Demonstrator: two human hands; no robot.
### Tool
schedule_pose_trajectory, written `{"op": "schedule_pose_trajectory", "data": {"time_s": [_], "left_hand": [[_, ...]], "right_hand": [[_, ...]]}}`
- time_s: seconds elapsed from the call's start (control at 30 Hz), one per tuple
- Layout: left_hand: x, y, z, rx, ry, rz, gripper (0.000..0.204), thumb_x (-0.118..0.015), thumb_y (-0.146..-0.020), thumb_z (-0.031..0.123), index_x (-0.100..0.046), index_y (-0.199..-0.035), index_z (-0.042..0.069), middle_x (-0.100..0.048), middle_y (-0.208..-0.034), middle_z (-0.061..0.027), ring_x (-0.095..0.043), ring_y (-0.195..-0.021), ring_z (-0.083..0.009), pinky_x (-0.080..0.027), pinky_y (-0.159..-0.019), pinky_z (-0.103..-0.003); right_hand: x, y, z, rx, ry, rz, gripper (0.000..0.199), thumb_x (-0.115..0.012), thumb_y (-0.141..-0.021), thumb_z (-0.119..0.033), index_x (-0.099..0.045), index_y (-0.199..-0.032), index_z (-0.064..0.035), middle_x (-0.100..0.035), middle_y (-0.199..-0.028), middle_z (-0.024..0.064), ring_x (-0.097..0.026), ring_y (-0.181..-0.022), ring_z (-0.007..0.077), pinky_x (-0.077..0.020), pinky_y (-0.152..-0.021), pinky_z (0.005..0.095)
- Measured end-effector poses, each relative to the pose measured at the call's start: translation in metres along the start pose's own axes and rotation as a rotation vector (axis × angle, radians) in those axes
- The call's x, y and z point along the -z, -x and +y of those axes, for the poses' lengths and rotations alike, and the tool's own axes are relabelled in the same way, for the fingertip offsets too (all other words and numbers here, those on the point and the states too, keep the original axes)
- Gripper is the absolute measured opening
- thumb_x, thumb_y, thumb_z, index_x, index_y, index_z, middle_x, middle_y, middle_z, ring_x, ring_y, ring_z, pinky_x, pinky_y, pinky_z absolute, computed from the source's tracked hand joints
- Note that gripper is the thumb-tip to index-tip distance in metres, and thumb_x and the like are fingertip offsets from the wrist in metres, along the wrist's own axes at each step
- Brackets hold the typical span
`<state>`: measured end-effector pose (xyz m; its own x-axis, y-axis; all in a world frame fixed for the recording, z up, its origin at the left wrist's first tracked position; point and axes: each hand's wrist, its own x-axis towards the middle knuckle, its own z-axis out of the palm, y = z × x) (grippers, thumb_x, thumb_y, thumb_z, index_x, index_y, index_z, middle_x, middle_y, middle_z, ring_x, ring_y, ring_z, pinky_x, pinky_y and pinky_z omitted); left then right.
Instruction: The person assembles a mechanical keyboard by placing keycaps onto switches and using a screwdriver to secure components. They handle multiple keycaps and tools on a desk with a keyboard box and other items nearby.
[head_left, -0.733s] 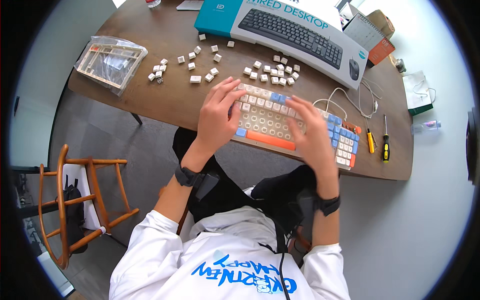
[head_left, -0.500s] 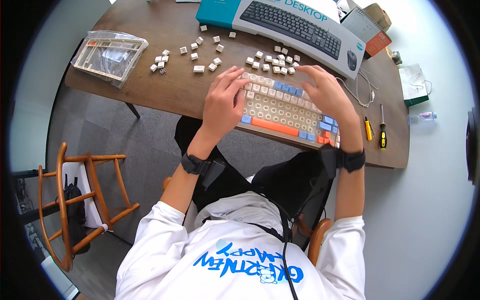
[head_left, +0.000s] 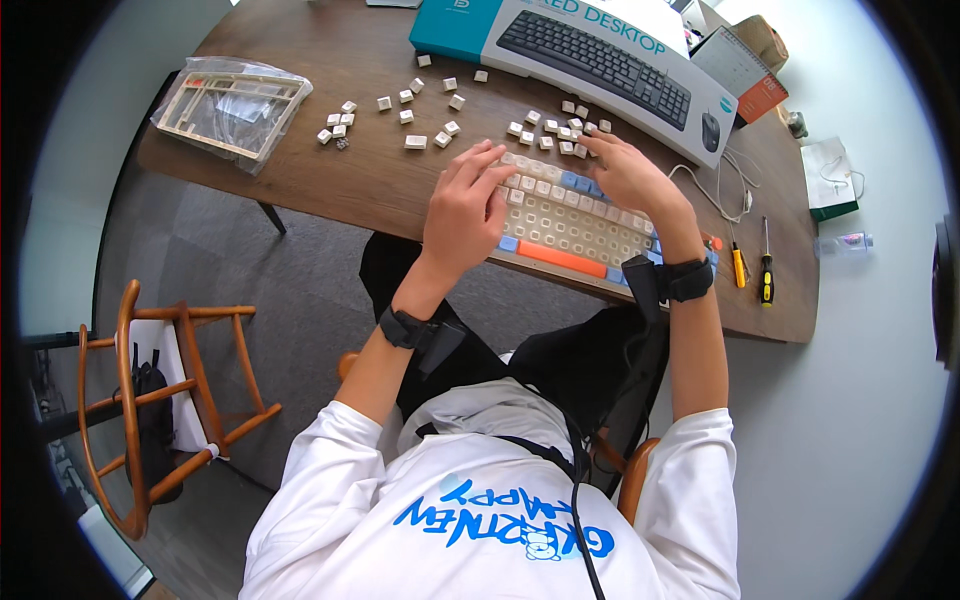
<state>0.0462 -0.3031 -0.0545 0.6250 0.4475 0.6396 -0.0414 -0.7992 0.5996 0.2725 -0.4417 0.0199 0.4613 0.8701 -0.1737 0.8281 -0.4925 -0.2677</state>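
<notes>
A compact keyboard (head_left: 578, 222) lies along the table's near edge. Blue, orange and white keycaps fill parts of it, while its middle rows show bare switches. My left hand (head_left: 463, 208) rests over its upper left corner, fingers apart and bent onto the top keys. Reaching across the keyboard's back edge, my right hand (head_left: 640, 182) has its fingers stretched out and its fingertips at a group of loose white keycaps (head_left: 565, 147). Nothing shows in its grasp. More loose keycaps (head_left: 416, 142) lie scattered behind and left of my left hand.
At the left is a pale keyboard frame (head_left: 232, 115) in clear plastic. A long keyboard box (head_left: 590, 65) lies at the back. A desk calendar (head_left: 750, 80), white cable (head_left: 718, 195), orange-handled tool (head_left: 739, 268) and screwdriver (head_left: 767, 280) are at right. A wooden chair (head_left: 190, 385) stands left.
My right hand has moved left, bringing its fingers to the loose keycaps. My left hand stays at the keyboard's left corner. The whole view has shifted slightly.
</notes>
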Motion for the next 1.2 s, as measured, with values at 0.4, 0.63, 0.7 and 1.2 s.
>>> {"op": "schedule_pose_trajectory", "data": {"time_s": [0.4,0.63,0.7,1.2], "left_hand": [[0.001,-0.001,0.0,0.002,0.025,0.015,0.029,-0.064,-0.09,-0.001,-0.075,-0.116,0.004,-0.071,-0.134,-0.0144,-0.06,-0.137,-0.0347,-0.05,-0.112,-0.049],[0.001,-0.001,0.0,0.011,0.023,0.025,0.029,-0.063,-0.09,-0.005,-0.076,-0.115,0.003,-0.071,-0.134,-0.014,-0.061,-0.136,-0.0344,-0.053,-0.11,-0.045],[0.0,0.0,-0.001,0.005,0.027,0.026,0.029,-0.064,-0.09,-0.003,-0.076,-0.115,0.003,-0.071,-0.135,-0.014,-0.061,-0.137,-0.034,-0.052,-0.11,-0.046],[0.0,0.001,-0.002,0.01,0.041,0.043,0.03,-0.065,-0.087,-0.005,-0.075,-0.114,0.003,-0.071,-0.135,-0.0131,-0.061,-0.137,-0.0339,-0.051,-0.112,-0.047]], "right_hand": [[-0.006,-0.016,-0.023,0.079,0.08,-0.004,0.055,-0.052,-0.099,-0.005,-0.055,-0.154,-0.0007,-0.045,-0.167,0.0215,-0.035,-0.159,0.0387,-0.0308,-0.131,0.0438],[-0.007,-0.023,-0.036,0.071,0.176,-0.067,0.056,-0.053,-0.098,-0.002,-0.056,-0.154,-0.0012,-0.046,-0.167,0.0196,-0.039,-0.157,0.0356,-0.0315,-0.13,0.0419],[-0.005,-0.023,-0.037,0.074,0.185,-0.055,0.056,-0.052,-0.098,-0.003,-0.056,-0.154,-0.0017,-0.045,-0.168,0.019,-0.039,-0.158,0.0355,-0.0315,-0.13,0.0418],[-0.004,-0.037,-0.063,0.238,0.067,0.007,0.081,-0.052,-0.083,0.004,-0.042,-0.163,-0.0003,-0.031,-0.174,0.0248,-0.034,-0.159,0.0414,-0.035,-0.129,0.0457]]}}
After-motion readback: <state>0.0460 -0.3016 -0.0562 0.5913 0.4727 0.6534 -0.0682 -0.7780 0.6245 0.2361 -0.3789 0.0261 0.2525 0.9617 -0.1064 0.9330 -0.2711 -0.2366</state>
